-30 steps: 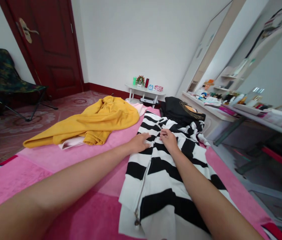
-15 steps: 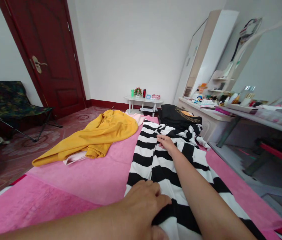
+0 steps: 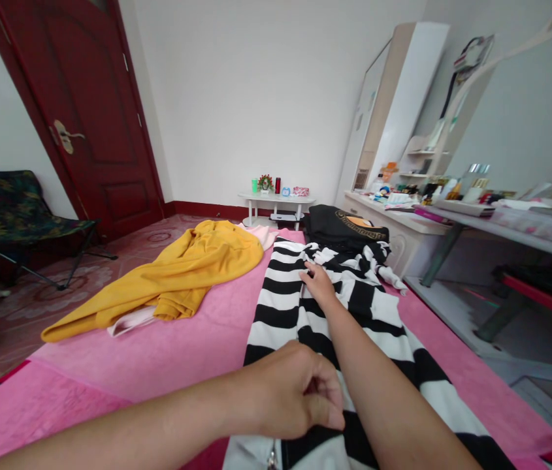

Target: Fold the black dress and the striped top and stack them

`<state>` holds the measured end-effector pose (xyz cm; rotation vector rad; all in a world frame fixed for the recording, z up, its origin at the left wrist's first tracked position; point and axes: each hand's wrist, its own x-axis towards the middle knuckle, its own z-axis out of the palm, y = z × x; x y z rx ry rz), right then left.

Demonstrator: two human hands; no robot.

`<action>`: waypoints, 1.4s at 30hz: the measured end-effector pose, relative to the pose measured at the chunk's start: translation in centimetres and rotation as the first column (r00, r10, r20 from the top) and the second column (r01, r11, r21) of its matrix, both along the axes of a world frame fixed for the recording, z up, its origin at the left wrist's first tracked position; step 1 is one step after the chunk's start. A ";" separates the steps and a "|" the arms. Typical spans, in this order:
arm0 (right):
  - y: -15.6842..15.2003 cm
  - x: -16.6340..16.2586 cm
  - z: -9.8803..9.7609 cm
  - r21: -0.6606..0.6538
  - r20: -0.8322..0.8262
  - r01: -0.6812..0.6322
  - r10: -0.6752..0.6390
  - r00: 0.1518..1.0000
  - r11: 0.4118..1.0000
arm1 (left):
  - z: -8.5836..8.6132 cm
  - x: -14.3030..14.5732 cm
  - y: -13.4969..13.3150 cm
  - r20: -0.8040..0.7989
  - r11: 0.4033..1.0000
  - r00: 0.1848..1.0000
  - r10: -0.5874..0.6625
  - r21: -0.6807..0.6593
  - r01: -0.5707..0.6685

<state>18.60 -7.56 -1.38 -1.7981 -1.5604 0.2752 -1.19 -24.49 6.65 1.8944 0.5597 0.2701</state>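
A black-and-white striped garment (image 3: 280,307) with a front zipper lies lengthwise on a pink blanket (image 3: 172,352). My left hand (image 3: 300,398) is near me, its fingers curled and pinched on the garment's lower front by the zipper. My right hand (image 3: 317,282) reaches far up the garment and rests on the stripes near its top, fingers partly stretched and pressing the cloth. A yellow garment (image 3: 178,274) lies crumpled to the left, over a pale pink piece. A black garment (image 3: 344,228) sits beyond the striped one.
A dark red door (image 3: 84,111) is at the back left, with a folding chair (image 3: 11,215) beside it. A small white table (image 3: 276,199) with trinkets stands by the far wall. A cluttered dressing table (image 3: 403,209) and shelves line the right side.
My left hand has drawn back from the upper part of the striped garment to its lower front and closed on the cloth. My right hand stays near the top.
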 end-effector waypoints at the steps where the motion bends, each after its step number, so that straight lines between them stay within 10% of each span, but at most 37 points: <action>1: -0.1 -0.1 0.1 0.003 0.039 0.022 -0.022 0.999 1.000 | 0.1 0.4 -0.1 0.040 0.998 0.999 0.027 -0.054 -0.024; 7: -0.8 -1.0 0.6 -0.105 0.411 0.080 -0.030 0.911 0.991 | -4.0 2.3 -1.0 0.036 0.967 0.994 0.102 -0.236 -0.091; 12: -1.4 -1.6 1.0 -0.099 0.456 0.098 -0.043 0.889 0.990 | -3.3 2.8 1.6 -0.043 0.920 0.972 -0.229 -0.337 0.202; 15: -2.0 -1.7 1.3 -0.035 0.472 0.124 -0.093 0.877 0.992 | -1.6 3.4 6.4 -0.036 0.988 0.999 0.040 0.151 -0.035; 18: -2.6 -1.5 1.6 0.111 0.449 0.142 -0.177 0.876 0.984 | -2.5 3.8 11.5 0.026 0.653 0.887 0.461 0.667 -0.359; 21: -2.1 -1.9 2.1 0.325 0.349 0.025 -0.145 0.926 0.945 | -5.6 4.1 14.3 -0.060 0.466 0.789 0.611 0.833 -0.298; 27: 3.4 -4.5 3.5 0.183 0.311 -0.375 0.309 0.899 0.909 | -8.5 4.8 13.8 -0.167 0.471 0.778 0.605 0.863 -0.181; 33: 9.2 -4.2 1.1 -0.394 0.357 -0.198 0.348 0.867 0.897 | -8.4 4.8 13.9 -0.158 0.484 0.769 0.620 0.848 -0.216; 42: 5.9 -2.5 1.5 -0.279 0.238 -0.409 0.476 0.847 0.869 | -8.7 4.4 13.9 -0.121 0.490 0.798 0.590 0.840 -0.235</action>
